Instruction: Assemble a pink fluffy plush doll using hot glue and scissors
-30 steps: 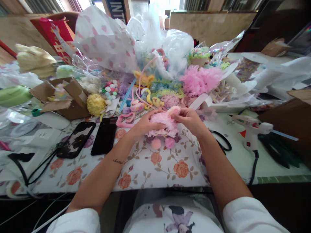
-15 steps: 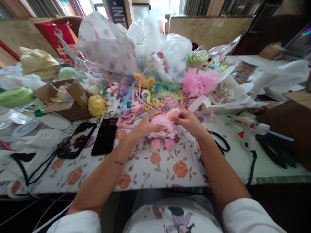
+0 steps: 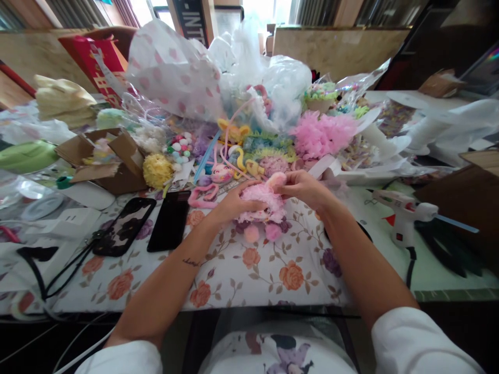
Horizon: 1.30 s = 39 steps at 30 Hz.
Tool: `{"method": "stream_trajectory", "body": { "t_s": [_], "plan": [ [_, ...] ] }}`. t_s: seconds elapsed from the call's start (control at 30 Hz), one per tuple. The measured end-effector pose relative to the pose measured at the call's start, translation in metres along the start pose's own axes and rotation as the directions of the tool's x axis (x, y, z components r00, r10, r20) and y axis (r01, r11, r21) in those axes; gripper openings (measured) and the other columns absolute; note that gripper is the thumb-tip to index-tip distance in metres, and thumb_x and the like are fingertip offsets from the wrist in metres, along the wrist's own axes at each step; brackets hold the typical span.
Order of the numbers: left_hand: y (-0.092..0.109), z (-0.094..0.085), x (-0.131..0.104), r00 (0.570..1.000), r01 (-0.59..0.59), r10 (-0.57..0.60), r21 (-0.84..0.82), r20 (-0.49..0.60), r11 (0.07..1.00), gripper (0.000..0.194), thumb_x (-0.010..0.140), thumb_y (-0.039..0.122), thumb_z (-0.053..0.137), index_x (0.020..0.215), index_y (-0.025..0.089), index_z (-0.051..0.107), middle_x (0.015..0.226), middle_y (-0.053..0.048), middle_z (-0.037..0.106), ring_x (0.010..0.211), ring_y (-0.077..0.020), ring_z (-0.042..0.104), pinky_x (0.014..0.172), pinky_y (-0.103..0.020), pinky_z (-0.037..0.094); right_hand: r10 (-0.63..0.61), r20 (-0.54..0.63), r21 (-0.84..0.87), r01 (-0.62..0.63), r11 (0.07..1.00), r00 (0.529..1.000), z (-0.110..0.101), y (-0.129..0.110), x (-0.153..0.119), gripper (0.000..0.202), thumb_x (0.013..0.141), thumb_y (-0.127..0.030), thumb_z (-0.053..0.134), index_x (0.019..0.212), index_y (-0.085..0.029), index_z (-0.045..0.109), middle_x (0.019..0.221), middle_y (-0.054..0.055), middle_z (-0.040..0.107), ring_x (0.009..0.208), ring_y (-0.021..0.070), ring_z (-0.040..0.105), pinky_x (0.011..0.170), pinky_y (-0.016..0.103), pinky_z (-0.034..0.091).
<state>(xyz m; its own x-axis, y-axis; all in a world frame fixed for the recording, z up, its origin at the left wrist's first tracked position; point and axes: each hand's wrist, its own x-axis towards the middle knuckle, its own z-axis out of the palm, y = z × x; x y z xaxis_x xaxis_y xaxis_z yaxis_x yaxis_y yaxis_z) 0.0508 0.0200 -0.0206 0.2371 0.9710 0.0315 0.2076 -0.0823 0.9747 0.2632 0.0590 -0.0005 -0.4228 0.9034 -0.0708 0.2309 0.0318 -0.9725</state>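
Observation:
A fluffy pink plush toy (image 3: 268, 205) with a small face and two pompoms at its lower edge is over the flowered cloth (image 3: 249, 280). My left hand (image 3: 236, 202) grips its left side, the thumb lying across the front. At the toy's upper right, my right hand (image 3: 298, 186) pinches a soft pink ear-like piece (image 3: 276, 181) between thumb and fingers. Just left of my left hand lies a bent pink fuzzy strip (image 3: 203, 196).
Two phones (image 3: 169, 221) (image 3: 123, 226) lie at left, near an open cardboard box (image 3: 128, 158). Pompoms, pink tulle (image 3: 323, 134) and plastic bags (image 3: 175, 72) are heaped behind. At right rests a glue gun (image 3: 405, 210) with a black cable.
My right forearm has swung slightly outward to the right, and the right hand sits a little higher against the pink piece. The left hand keeps its hold. The view has shifted slightly.

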Motion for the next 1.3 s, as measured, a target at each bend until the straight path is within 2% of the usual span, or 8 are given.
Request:
{"method": "stream_trajectory", "body": {
  "t_s": [0.3,0.53,0.73,0.9,1.13,1.2,1.23,1.3],
  "plan": [
    [-0.003,0.000,-0.002,0.992,-0.121,0.124,0.084,-0.027,0.989,0.068,0.059,0.039,0.084,0.122,0.024,0.062,0.137,-0.008,0.057,0.129,-0.0335,0.049,0.108,-0.048,0.039,-0.032,0.017,-0.087,0.033,0.996,0.999,0.003,-0.009,0.001,0.023,0.068,-0.037,0.075,0.067,-0.015,0.071,0.060,0.001,0.062,0.055,0.0112,0.053,0.051,0.024,0.043],
    [-0.022,-0.013,-0.002,0.945,-0.290,0.322,0.305,-0.060,0.907,0.084,0.058,0.044,0.085,0.133,0.023,0.053,0.145,-0.012,0.046,0.137,-0.0339,0.038,0.115,-0.048,0.029,-0.117,-0.292,0.162,0.170,0.972,0.949,0.001,0.008,-0.022,0.027,0.067,-0.035,0.076,0.085,-0.016,0.072,0.079,0.002,0.069,0.070,0.0148,0.060,0.065,0.028,0.051],
    [-0.008,0.008,-0.027,0.763,-0.405,0.520,0.343,-0.385,0.848,0.030,0.076,0.032,0.073,0.104,0.021,0.066,0.100,-0.005,0.065,0.091,-0.0178,0.061,0.085,-0.031,0.050,-0.192,-0.320,0.037,0.214,0.976,0.928,0.012,0.022,-0.063,0.020,0.075,-0.035,0.071,0.084,-0.018,0.066,0.075,0.000,0.065,0.065,0.0126,0.056,0.059,0.024,0.047],
    [0.005,0.044,-0.052,0.965,-0.201,0.183,-0.084,-0.186,0.976,0.037,0.074,0.033,0.076,0.107,0.020,0.066,0.089,-0.004,0.068,0.072,-0.0134,0.061,0.064,-0.023,0.050,-0.295,-0.181,-0.243,0.248,0.938,0.938,0.039,0.018,-0.098,0.015,0.087,-0.032,0.060,0.089,-0.019,0.068,0.079,0.002,0.065,0.072,0.0152,0.059,0.065,0.026,0.048],
    [-0.002,0.045,-0.047,0.997,-0.004,-0.020,-0.313,-0.075,0.950,0.025,0.076,0.037,0.074,0.073,0.014,0.065,0.061,0.001,0.063,0.051,-0.0079,0.051,0.048,-0.019,0.040,-0.252,-0.256,-0.268,0.182,0.946,0.933,0.044,0.030,-0.103,0.022,0.088,-0.036,0.061,0.099,-0.021,0.071,0.094,0.005,0.072,0.082,0.0181,0.065,0.075,0.030,0.051],
    [-0.001,0.041,-0.044,0.990,0.011,-0.067,-0.404,-0.125,0.915,0.025,0.073,0.035,0.077,0.072,0.013,0.065,0.057,0.002,0.060,0.046,-0.0056,0.048,0.045,-0.017,0.038,-0.228,-0.469,-0.284,0.098,0.954,0.853,0.031,0.039,-0.113,0.029,0.086,-0.042,0.061,0.102,-0.020,0.071,0.099,0.007,0.072,0.086,0.0212,0.067,0.078,0.033,0.053],
    [0.000,0.039,-0.042,0.985,0.020,-0.098,-0.467,-0.142,0.884,0.024,0.072,0.034,0.078,0.072,0.013,0.065,0.057,0.003,0.060,0.046,-0.0051,0.048,0.045,-0.017,0.038,-0.232,-0.617,-0.308,0.041,0.950,0.752,0.022,0.044,-0.121,0.031,0.086,-0.044,0.061,0.101,-0.019,0.071,0.099,0.009,0.072,0.086,0.0227,0.067,0.079,0.036,0.053],
    [0.000,0.037,-0.038,0.972,0.060,-0.190,-0.639,-0.138,0.767,0.023,0.069,0.028,0.081,0.074,0.011,0.067,0.060,0.001,0.063,0.049,-0.0061,0.053,0.047,-0.017,0.043,-0.253,-0.855,-0.354,-0.154,0.922,0.452,0.004,0.057,-0.142,0.035,0.085,-0.045,0.060,0.100,-0.016,0.071,0.095,0.011,0.071,0.087,0.0266,0.067,0.085,0.043,0.051]
  ]
}}
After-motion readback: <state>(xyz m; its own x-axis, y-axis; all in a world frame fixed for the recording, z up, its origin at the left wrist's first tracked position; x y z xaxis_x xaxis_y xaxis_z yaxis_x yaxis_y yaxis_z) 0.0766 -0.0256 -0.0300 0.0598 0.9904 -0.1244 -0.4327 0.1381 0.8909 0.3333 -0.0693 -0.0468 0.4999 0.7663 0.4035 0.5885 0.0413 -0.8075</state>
